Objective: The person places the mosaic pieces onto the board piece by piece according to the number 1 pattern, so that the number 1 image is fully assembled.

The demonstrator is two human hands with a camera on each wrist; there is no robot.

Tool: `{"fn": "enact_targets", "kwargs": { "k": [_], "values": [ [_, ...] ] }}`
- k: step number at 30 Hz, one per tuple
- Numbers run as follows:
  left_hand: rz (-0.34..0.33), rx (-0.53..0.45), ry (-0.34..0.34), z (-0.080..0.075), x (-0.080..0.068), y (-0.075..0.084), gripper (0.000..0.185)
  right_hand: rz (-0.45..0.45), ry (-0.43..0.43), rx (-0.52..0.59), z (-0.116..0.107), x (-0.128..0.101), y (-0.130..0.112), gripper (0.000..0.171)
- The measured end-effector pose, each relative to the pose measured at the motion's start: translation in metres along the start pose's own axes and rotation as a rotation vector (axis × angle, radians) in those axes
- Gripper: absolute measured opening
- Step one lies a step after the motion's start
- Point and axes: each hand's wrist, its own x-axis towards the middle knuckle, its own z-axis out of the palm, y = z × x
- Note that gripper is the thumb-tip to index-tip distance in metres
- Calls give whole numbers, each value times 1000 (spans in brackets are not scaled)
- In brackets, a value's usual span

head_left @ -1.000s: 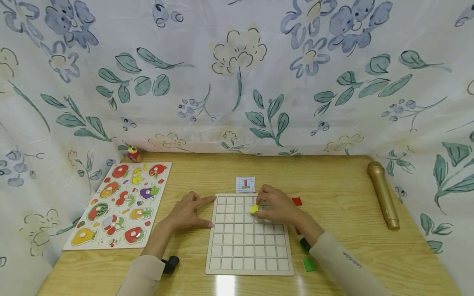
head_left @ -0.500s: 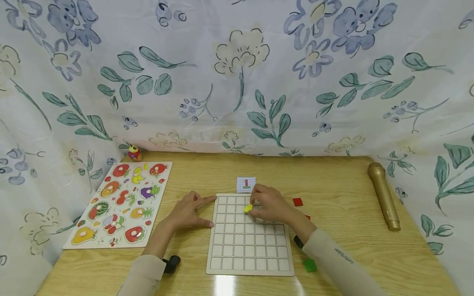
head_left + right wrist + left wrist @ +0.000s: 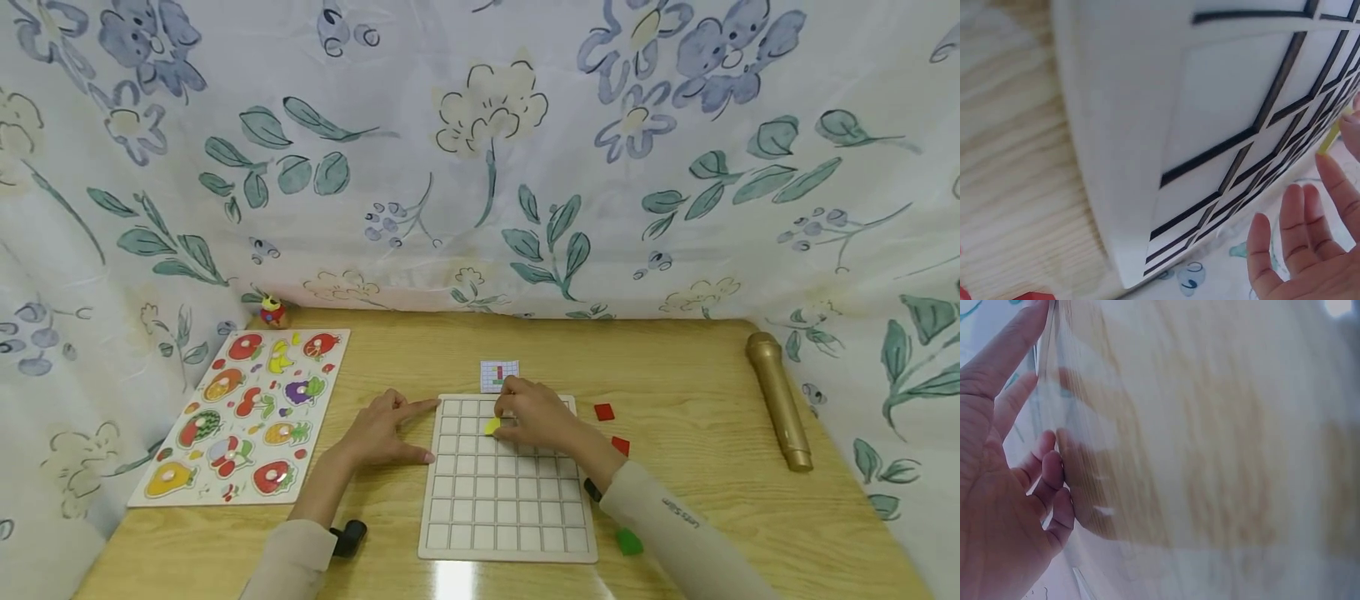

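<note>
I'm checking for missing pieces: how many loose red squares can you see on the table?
2. One red square lies right of the white board's top right corner; the second red square lies nearer the person, beside the right forearm. That arm may hide more.

Dressed in beige sleeves [image 3: 294, 554], marked along the right one with small dark lettering [image 3: 681, 513] (too tiny to read), and fitted with black wrist devices [image 3: 350, 538], partly hidden.

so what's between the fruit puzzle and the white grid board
The left hand and forearm, above a strip of wood-grain table; the head view shows it.
</note>
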Motion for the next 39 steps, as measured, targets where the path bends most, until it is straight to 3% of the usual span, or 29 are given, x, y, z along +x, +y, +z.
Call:
{"fn": "enact_targets", "kwargs": {
  "k": [24,34,39],
  "values": [
    [-23,-9,-2,1,0,0,86,39,2,-46,7,5,-4,26],
    [-10,-7,1,0,-1,2,86,51,-15,-54,3,2,-6,30],
    [0,-5,6,0,-1,2,86,68,5,-5,-6,-5,1,30]
  ]
}}
